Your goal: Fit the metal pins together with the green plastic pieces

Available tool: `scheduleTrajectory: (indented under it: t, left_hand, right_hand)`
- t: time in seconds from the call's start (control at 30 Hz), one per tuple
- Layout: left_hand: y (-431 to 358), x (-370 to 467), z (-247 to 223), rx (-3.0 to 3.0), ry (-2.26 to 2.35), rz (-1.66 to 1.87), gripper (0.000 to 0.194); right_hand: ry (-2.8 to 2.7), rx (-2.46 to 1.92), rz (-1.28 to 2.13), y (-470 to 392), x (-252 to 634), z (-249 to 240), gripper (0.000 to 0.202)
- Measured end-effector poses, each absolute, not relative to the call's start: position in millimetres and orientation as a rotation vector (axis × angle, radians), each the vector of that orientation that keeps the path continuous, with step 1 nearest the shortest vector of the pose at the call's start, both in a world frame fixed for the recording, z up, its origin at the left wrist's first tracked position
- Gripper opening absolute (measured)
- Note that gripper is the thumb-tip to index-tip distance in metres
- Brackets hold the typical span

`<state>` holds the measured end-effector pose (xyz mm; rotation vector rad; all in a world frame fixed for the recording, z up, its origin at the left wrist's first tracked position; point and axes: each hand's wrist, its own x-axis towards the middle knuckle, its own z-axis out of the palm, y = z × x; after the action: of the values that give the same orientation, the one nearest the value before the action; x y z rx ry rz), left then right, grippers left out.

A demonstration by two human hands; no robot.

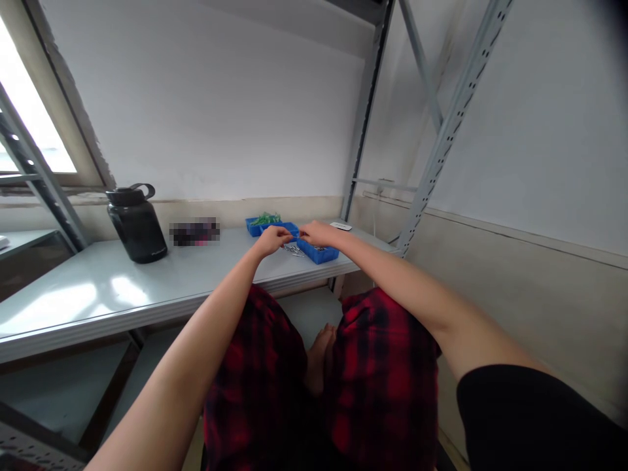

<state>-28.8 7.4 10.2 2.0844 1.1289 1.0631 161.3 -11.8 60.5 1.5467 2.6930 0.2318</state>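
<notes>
So you had both hands up over the table, left hand and right hand close together but a bit apart, fingers bunched like a pinch. Couldn't tell if either one was actually holding something, too small to see.

As for progress, it looked partway to me: loose metal pieces lay on the tabletop just beside the front bin, with more small stuff inside it. Green pieces were heaped in the back bin, and the middle bin sat right by it, contents mostly hidden. No way to count what was finished or left over.

Edges-wise, the loose pieces and front bin were pretty near the table's front lip, with your knees just below. The wall capped your reach behind the bins, and the metal post stood off to the right. You had more elbow room leftward, since the black bottle was well apart from your hands.
</notes>
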Motion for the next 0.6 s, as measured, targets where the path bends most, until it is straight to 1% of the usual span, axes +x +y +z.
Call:
scheduleTrajectory:
  t: [0.2, 0.37, 0.6]
  left_hand:
    - [7.9, -29.4, 10.2, 2.041, 1.025, 1.066, 0.023]
    - [3.7, -32.0, 13.5, 1.974, 0.944, 1.082, 0.03]
    - [5.9, -30.4, 11.5, 1.915, 0.955, 1.148, 0.024]
  right_hand:
    - [2.774, 1.407, 0.179, -14.2, 157.8, 55.3, 0.027]
    - [2.858, 1.456, 0.213, -15.3, 155.3, 54.4, 0.031]
    - [2.906, 1.432, 0.198, -13.6, 156.3, 53.9, 0.031]
